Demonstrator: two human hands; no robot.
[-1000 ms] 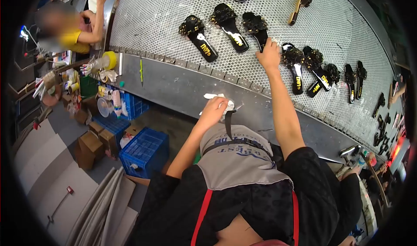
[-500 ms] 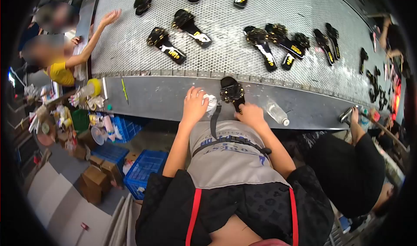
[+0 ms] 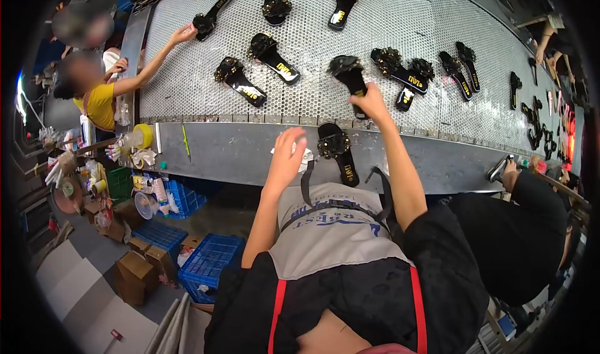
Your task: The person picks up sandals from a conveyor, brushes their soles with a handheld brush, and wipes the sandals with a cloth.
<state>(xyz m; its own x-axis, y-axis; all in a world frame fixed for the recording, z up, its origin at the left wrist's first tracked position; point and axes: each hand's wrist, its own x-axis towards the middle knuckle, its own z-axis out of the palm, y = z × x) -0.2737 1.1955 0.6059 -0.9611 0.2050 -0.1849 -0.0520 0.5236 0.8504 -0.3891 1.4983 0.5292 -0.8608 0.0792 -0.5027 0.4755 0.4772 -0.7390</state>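
My right hand reaches over the mesh belt, its fingers closed on the heel end of a black slipper with a ruffled, gold-dotted strap. On the grey metal ledge in front of me lies another black slipper, its heel toward my body. To its left, my left hand is raised with its fingers extended. Behind that hand a crumpled white cloth or paper partly shows on the ledge; the hand does not appear to grip it.
Several similar slippers lie on the mesh belt. At the left, a person in yellow touches a slipper. A green pen-like stick lies on the ledge. Blue crates stand below; another person is at right.
My right hand has left the ledge slipper and taken hold of one on the belt. My left hand has lifted off the white cloth. The co-worker's hand at left has reached a slipper.
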